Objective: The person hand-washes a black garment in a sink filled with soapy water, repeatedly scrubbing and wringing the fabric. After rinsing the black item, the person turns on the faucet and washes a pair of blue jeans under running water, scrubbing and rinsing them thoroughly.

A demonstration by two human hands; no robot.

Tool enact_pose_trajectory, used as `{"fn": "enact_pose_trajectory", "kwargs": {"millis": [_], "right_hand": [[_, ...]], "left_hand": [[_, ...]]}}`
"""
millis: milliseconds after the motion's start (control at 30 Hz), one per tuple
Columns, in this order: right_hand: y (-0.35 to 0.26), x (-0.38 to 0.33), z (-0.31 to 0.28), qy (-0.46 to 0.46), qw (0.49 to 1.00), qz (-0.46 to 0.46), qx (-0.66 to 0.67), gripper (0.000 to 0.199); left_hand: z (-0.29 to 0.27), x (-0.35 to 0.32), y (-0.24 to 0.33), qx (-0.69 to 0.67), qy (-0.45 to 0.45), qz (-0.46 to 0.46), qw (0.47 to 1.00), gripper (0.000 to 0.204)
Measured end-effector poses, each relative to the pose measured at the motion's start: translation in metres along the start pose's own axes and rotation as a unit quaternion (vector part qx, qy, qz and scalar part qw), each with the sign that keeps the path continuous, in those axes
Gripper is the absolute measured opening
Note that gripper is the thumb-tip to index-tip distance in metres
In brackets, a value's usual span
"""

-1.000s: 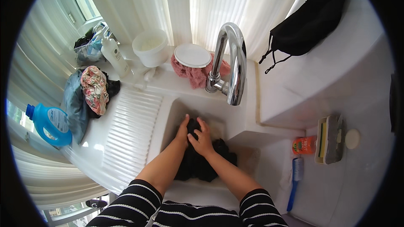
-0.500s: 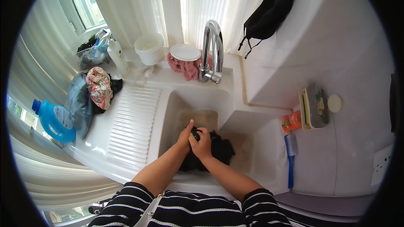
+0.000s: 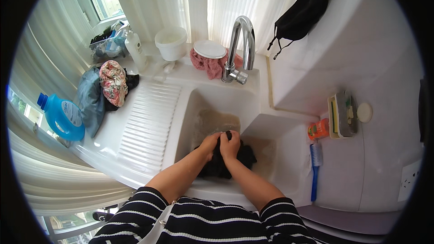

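Note:
Black wet cloth (image 3: 246, 156) lies bunched in murky water at the bottom of a white sink (image 3: 183, 122). Both my hands are down in the basin, close together over it. My left hand (image 3: 209, 146) is closed on a part of the black cloth. Beside it, my right hand (image 3: 230, 143) grips another fold, and a dark bit pokes up between its fingers. The kind of garment cannot be made out. Behind the basin rises a chrome faucet (image 3: 246, 40), with no water seen running from it.
Left of the basin is a ribbed washboard (image 3: 149, 122), with a blue detergent bottle (image 3: 63, 117) and a floral cloth (image 3: 113, 83) beyond. A white tub (image 3: 172, 45) and pink cloth (image 3: 210, 65) stand behind. On the right lie a blue brush (image 3: 315, 167) and an orange container (image 3: 318, 129).
My hands have drawn slightly to the right and lower, with fingers folded tighter around the cloth. The whole view has shifted a little, moving the surroundings rightward.

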State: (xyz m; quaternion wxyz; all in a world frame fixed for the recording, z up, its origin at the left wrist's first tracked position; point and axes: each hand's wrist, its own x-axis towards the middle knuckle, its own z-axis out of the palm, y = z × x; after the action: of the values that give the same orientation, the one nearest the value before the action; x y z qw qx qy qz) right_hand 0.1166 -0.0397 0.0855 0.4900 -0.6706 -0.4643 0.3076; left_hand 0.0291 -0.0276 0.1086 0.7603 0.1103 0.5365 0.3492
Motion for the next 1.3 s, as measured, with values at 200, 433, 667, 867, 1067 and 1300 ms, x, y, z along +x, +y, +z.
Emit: {"fn": "enact_pose_trajectory", "kwargs": {"millis": [200,433,667,867,1067,1300], "right_hand": [[-0.008,-0.019,0.011,-0.036,0.989,-0.141,0.0,0.022],[-0.021,-0.039,0.006,-0.073,0.974,-0.212,-0.005,0.02],[0.003,0.002,0.003,0.05,0.998,-0.023,-0.006,0.02],[-0.004,-0.017,0.007,-0.056,0.99,-0.125,0.031,0.016],[-0.006,-0.025,0.009,0.012,0.983,-0.185,0.014,0.018],[0.042,0.035,0.003,-0.058,0.993,-0.085,-0.06,0.025]], "left_hand": [[-0.036,0.047,-0.021,-0.056,-0.003,0.019,0.998,0.026],[-0.042,0.055,-0.019,-0.089,-0.082,-0.04,0.992,0.036],[0.002,0.011,-0.001,-0.051,0.004,-0.033,0.998,0.03],[-0.029,0.036,-0.02,-0.027,-0.027,0.01,0.999,0.033],[-0.001,0.002,0.01,-0.017,0.035,-0.025,0.999,0.027],[-0.001,0.006,0.009,0.083,0.082,0.02,0.993,0.035]]}}
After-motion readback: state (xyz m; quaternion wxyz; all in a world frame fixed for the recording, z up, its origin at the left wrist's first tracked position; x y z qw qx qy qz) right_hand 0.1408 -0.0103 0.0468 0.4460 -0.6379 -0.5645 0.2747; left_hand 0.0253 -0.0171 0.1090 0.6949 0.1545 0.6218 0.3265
